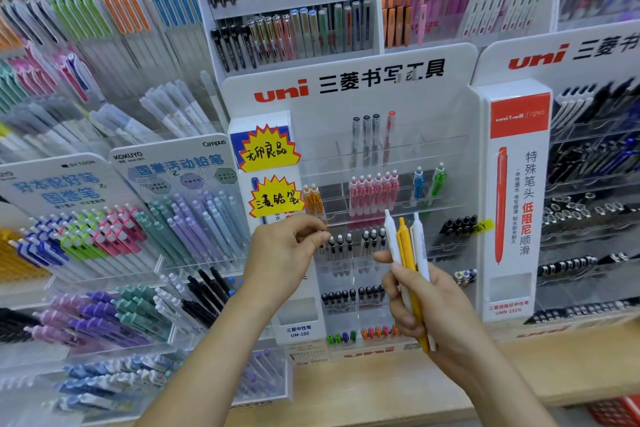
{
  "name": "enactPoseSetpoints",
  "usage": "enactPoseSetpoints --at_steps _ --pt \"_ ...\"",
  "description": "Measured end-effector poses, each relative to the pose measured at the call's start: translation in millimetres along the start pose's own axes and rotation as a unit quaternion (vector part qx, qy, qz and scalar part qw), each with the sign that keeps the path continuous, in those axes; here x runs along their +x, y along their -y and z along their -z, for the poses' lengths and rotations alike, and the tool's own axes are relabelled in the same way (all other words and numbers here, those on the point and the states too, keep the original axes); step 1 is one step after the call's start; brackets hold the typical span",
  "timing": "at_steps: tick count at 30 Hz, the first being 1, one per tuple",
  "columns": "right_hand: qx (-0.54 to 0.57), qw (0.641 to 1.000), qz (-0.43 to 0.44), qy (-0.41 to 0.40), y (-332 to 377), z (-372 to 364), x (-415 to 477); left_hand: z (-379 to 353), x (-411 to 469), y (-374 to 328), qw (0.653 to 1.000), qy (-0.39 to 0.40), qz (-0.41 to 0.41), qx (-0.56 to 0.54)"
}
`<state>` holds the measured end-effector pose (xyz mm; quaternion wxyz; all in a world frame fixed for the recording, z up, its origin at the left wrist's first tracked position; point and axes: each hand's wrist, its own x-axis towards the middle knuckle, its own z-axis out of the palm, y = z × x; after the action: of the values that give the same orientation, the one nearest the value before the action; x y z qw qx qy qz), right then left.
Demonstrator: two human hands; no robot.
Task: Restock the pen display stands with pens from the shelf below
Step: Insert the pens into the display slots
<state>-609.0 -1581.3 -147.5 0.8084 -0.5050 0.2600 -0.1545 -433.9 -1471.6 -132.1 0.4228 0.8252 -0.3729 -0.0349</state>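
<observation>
Stationery shop wall, uni display stand point(349, 87) on wooden worktop point(363, 388). Step: slot pens one at a time into matching tier, clips forward. Right hand point(420, 302) grip clamped round three pens point(408, 253), two white, one yellow, tips up. Left hand point(284, 253) fingers pinched together just left of pens, at black pen row point(341, 243); held item unclear.

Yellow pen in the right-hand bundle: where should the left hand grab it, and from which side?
Pinch the yellow pen by its exposed upper barrel, just below the clicker, coming from above. The right hand wraps its lower half and white pens flank it closely, so only the top is clear. The left hand would probably draw it straight up.
</observation>
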Motion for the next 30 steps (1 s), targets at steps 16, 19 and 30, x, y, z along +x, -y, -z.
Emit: enactPoseSetpoints --at_steps 16,19,30 --pt "0.015 0.999 -0.006 0.038 2 -4 -5 -13 0 16 0.957 -0.078 -0.158 0.231" --pt "0.015 0.999 -0.002 0.042 2 -4 -6 -13 1 16 0.955 -0.074 -0.148 0.246" --pt "0.001 0.998 0.002 0.060 5 -5 -9 2 -15 -48 0.974 0.070 0.056 -0.208"
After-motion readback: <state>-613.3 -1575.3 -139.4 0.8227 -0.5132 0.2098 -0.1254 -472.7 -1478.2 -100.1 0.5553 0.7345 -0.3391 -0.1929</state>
